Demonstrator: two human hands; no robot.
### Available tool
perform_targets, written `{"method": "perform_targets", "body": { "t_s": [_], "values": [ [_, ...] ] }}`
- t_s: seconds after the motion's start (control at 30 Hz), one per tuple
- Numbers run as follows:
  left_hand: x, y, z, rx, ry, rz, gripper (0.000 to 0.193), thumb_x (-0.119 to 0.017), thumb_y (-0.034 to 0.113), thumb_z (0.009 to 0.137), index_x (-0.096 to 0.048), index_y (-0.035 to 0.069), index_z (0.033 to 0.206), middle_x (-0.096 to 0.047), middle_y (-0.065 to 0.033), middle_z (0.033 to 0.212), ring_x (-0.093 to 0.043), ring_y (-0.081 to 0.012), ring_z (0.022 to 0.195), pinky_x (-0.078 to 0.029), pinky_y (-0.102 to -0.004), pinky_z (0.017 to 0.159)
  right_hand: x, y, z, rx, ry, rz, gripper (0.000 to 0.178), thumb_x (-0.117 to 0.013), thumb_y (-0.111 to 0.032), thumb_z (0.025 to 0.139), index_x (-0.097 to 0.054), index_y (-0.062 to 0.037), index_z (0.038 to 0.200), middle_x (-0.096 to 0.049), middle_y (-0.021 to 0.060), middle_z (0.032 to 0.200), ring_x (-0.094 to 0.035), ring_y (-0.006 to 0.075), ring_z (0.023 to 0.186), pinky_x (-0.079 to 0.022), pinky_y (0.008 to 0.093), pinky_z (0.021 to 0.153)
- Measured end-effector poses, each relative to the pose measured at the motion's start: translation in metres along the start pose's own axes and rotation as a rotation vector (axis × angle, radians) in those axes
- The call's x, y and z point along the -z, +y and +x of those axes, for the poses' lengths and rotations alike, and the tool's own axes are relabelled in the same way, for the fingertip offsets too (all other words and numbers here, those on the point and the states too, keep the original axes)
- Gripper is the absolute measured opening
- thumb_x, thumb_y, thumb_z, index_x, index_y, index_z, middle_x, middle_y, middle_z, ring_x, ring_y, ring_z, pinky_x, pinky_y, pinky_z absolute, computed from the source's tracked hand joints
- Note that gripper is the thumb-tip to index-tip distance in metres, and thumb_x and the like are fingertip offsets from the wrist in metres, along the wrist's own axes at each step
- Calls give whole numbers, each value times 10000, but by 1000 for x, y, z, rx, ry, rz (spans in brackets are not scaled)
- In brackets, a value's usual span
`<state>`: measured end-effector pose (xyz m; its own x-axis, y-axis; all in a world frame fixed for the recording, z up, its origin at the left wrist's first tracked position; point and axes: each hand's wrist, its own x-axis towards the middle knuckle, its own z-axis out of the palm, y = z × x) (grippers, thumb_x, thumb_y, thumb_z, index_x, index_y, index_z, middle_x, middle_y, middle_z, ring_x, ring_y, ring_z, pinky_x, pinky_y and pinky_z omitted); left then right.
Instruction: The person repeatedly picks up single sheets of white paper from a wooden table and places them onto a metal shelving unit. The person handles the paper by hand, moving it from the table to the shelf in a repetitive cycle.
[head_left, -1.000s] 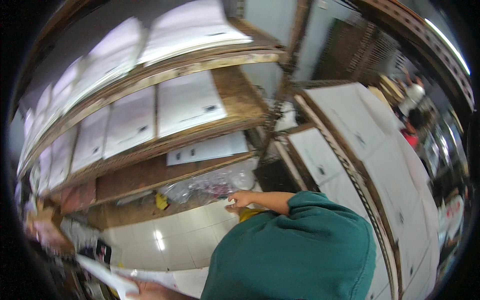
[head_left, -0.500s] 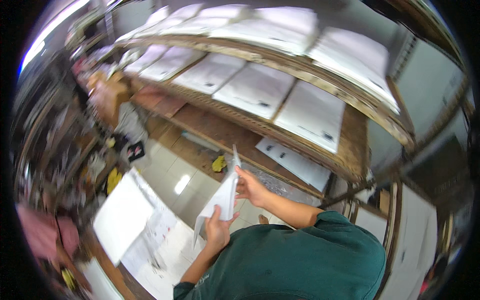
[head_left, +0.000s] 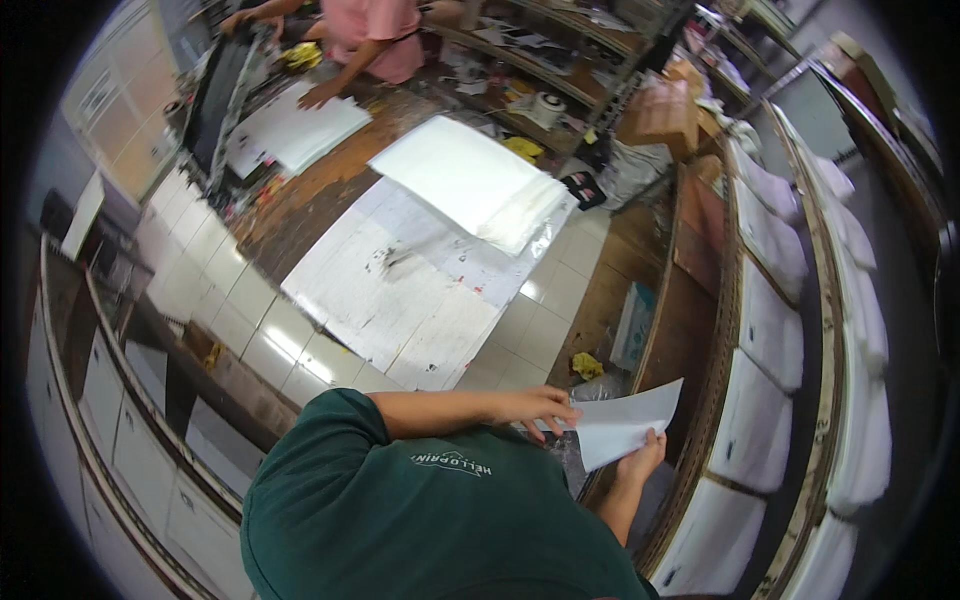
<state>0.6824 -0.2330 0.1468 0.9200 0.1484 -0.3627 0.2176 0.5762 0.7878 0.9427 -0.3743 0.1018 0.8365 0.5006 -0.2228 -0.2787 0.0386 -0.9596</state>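
Observation:
A thin white sheet or small stack of white sheets point(head_left: 628, 424) is held up in front of my body, tilted and slightly bent. My right hand point(head_left: 643, 457) grips its near right edge, thumb on top. At the sheet's left edge is my left hand point(head_left: 540, 408), its fingers apart and bent, with the fingertips touching the sheet. Whether anything is pinched under those fingers is hidden. A work table point(head_left: 400, 310) to the left carries a stack of white sheets point(head_left: 470, 180) over a stained white covering.
At right stands a shelf point(head_left: 720, 330) with rows of white stacks point(head_left: 765, 400). A person in a pink top point(head_left: 375, 35) works at the far left beside a dark frame point(head_left: 225, 90). Another rack point(head_left: 130, 400) stands at lower left. A yellow crumpled piece point(head_left: 588, 365) lies beyond my hands.
My view has turned left, so the shelf now stands at the right and the table ahead. My left hand has shifted along the sheet, and the sheet is held flatter.

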Motion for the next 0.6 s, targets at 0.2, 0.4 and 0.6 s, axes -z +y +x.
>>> {"method": "perform_targets", "body": {
  "t_s": [0.2, 0.4, 0.6],
  "values": [
    [91, -26, -32, -257, 798, 525, 390, -632, 414, 785, -547, 71, 950, -565, -87, 1050, -524, -243, 1004, -449, -378, 799, -19, -9, 40, 21, -79, -160, 227, -442, -39, 851, -531, -13, 1058, -582, 72, 945, -561, 188, 847, -436, 310, 724],
    [159, -89, -86, 330, 1183, 1072, 866, -628, 619, 644, -372, 109, 1296, -196, -183, 1421, -161, -384, 1308, -182, -594, 992, -35, 20, 76, 11, -63, -169, 256, -438, -1, 804, -547, -9, 1036, -582, 68, 925, -562, 182, 806, -441, 311, 708],
    [167, -119, -90, 476, 1018, 1178, 1228, -623, 727, 525, -26, 156, 1434, 103, -210, 1461, 147, -418, 1327, 61, -670, 968, -22, 28, 99, -68, -41, -187, 306, -412, -6, 774, -536, -21, 1054, -568, 82, 970, -554, 210, 877, -437, 348, 762]
  ]
}}
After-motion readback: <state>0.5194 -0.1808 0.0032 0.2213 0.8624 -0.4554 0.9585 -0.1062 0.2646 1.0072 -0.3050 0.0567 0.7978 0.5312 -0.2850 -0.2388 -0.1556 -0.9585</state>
